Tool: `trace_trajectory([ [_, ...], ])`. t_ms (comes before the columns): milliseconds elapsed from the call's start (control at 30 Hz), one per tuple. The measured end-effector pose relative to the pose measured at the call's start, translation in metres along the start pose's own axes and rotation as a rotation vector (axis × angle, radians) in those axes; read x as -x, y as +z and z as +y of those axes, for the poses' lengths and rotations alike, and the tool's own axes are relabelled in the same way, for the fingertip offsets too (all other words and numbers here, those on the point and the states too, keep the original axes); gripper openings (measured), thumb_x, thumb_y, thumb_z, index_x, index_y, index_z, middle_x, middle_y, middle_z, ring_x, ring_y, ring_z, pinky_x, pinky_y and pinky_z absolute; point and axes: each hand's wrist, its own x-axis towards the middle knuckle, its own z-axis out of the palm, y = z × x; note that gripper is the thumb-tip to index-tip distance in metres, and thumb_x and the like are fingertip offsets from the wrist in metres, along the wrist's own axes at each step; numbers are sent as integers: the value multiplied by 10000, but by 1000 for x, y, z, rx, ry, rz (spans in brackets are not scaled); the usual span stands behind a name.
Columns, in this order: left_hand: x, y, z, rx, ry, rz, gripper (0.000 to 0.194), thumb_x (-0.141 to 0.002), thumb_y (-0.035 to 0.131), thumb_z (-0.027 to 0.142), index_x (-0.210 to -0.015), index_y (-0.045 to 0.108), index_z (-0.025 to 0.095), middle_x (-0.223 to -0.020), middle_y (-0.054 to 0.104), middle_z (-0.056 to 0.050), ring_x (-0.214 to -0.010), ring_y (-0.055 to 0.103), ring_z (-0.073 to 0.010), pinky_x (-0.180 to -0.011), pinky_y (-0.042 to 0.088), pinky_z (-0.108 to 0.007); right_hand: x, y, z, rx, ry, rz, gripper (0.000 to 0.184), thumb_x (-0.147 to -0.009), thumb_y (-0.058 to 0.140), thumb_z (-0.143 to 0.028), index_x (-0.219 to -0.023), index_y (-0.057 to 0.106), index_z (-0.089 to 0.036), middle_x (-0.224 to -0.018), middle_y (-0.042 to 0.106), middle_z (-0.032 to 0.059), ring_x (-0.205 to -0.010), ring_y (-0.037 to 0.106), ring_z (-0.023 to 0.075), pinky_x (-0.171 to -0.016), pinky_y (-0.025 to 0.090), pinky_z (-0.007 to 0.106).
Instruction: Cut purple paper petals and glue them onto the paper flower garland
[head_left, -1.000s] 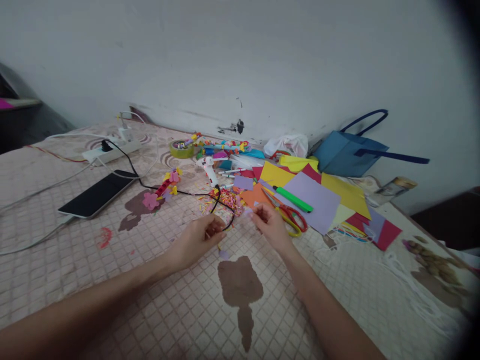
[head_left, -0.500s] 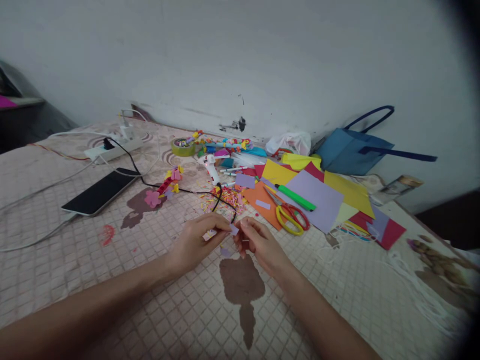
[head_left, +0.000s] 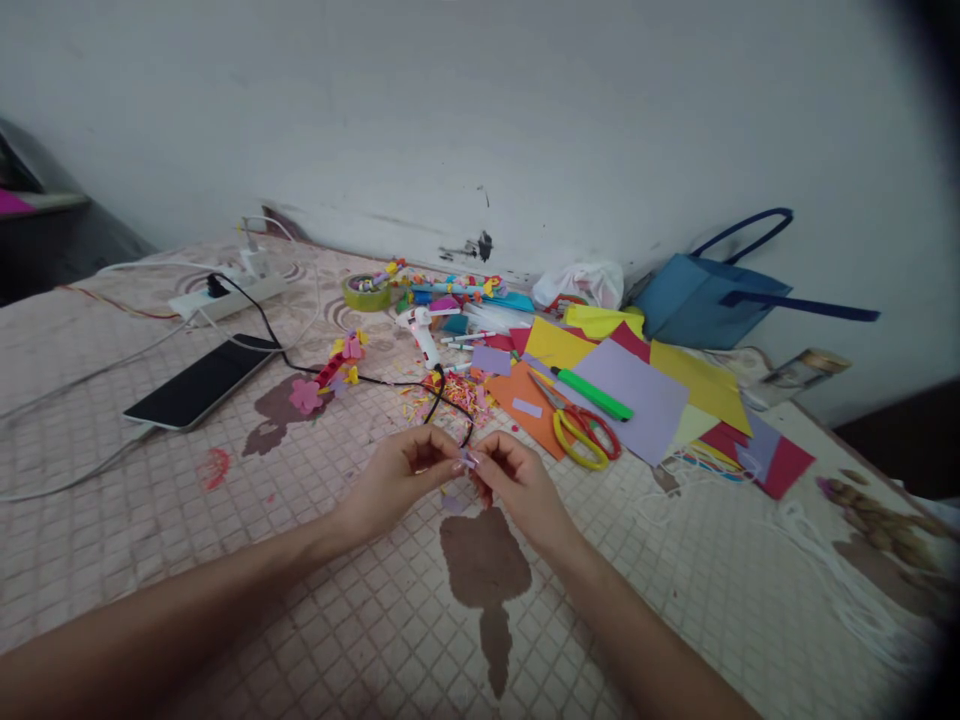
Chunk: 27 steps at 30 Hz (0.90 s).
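My left hand (head_left: 396, 480) and my right hand (head_left: 517, 485) meet fingertip to fingertip above the patterned bed cover (head_left: 225, 560). Both are closed in a pinch on a small lilac paper piece (head_left: 469, 460) between them. Another lilac scrap (head_left: 451, 503) lies on the cover just below the hands. A heap of paper shreds (head_left: 454, 395) and a black cable (head_left: 375, 381) lie just beyond my fingers.
Scissors (head_left: 577, 432), a green marker (head_left: 592, 396) and coloured paper sheets (head_left: 645, 390) lie to the right. A white glue gun (head_left: 420, 335), tape roll (head_left: 366, 292), paper flower stick (head_left: 326, 375), phone (head_left: 201, 382), power strip (head_left: 225, 296) and blue bag (head_left: 705, 300) lie farther off.
My right hand moved left from near the scissors to meet my left hand. Both hands now pinch the lilac piece together, closer than before.
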Motion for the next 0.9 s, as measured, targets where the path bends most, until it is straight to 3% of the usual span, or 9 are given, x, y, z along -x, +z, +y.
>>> trace_trajectory([
  [233, -2, -3, -8, 71, -64, -4, 169, -741, 656, 260, -763, 559, 123, -728, 622, -31, -691, 598, -142, -683, 483, -295, 1, 1, -1, -64, 6, -41, 280, -878, 458, -436, -752, 517, -194, -592, 499, -32, -492, 469, 94, -437, 409, 209],
  [433, -2, -4, -8, -10, -69, 29, 194, -737, 658, 266, -819, 538, 138, -755, 607, -15, -690, 581, -121, -649, 472, -256, 1, 2, -1, 3, 28, -29, 240, -802, 588, -412, -750, 528, -185, -598, 496, -36, -509, 470, 89, -448, 411, 201],
  [633, -2, -1, -4, 26, -101, -6, 265, -727, 668, 263, -916, 525, 145, -799, 609, -14, -715, 596, -123, -647, 475, -252, 1, 2, -1, 63, -13, 10, 207, -830, 553, -373, -739, 522, -190, -590, 483, -39, -496, 455, 87, -457, 405, 208],
  [767, -1, -1, -5, 11, -159, -78, 225, -763, 625, 334, -827, 560, 129, -747, 631, -27, -677, 602, -126, -616, 471, -246, 2, 3, -2, 99, -29, 30, 199, -831, 548, -373, -745, 520, -195, -603, 480, -40, -495, 453, 91, -460, 397, 214],
  [900, -1, -1, -4, -1, -189, -36, 232, -749, 637, 348, -748, 572, 125, -648, 616, -10, -601, 585, -111, -574, 456, -223, 3, 3, -2, 120, -38, 32, 199, -835, 541, -376, -754, 526, -195, -622, 493, -35, -512, 466, 94, -469, 404, 214],
])
